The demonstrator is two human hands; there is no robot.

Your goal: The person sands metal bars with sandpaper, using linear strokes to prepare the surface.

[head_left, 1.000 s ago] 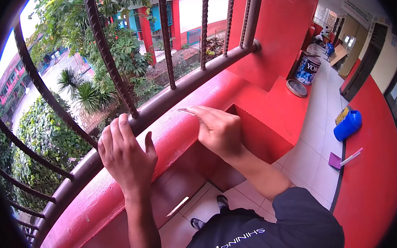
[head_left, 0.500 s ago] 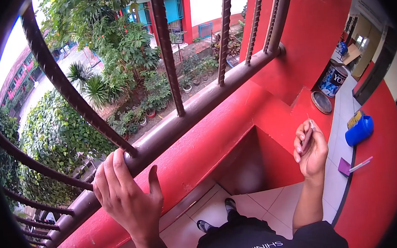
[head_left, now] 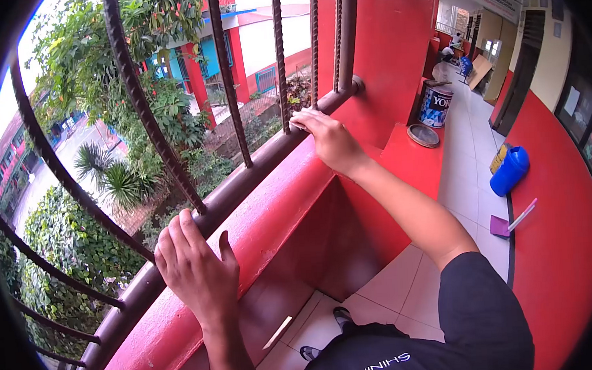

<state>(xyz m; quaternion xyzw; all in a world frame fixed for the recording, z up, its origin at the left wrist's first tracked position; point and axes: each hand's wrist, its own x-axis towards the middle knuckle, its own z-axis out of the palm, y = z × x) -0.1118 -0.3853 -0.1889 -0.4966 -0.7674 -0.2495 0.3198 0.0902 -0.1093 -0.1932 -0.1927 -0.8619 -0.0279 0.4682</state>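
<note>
My left hand [head_left: 198, 269] lies on the dark brown metal railing [head_left: 233, 190], fingers stretched over its top and thumb apart, beside the foot of a ribbed bar [head_left: 153, 122]. Further along the same rail, my right hand [head_left: 334, 141] is bent over the top with its fingers together, close to the base of another ribbed bar [head_left: 280, 65]. The small folded brown piece that showed in this hand a moment earlier is hidden under the fingers. A red ledge [head_left: 271, 220] runs just below the rail.
A paint can [head_left: 434, 107] and a round lid [head_left: 423, 135] stand on the red ledge's far end. On the right are a blue container [head_left: 509, 172], a purple dustpan-like piece [head_left: 499, 226] and a red wall [head_left: 560, 238]. Plants [head_left: 65, 244] grow beyond the bars.
My right hand has moved forward and left from above the floor onto the rail, and the brown piece has gone out of sight. My left hand stays on the rail. The view has shifted.
</note>
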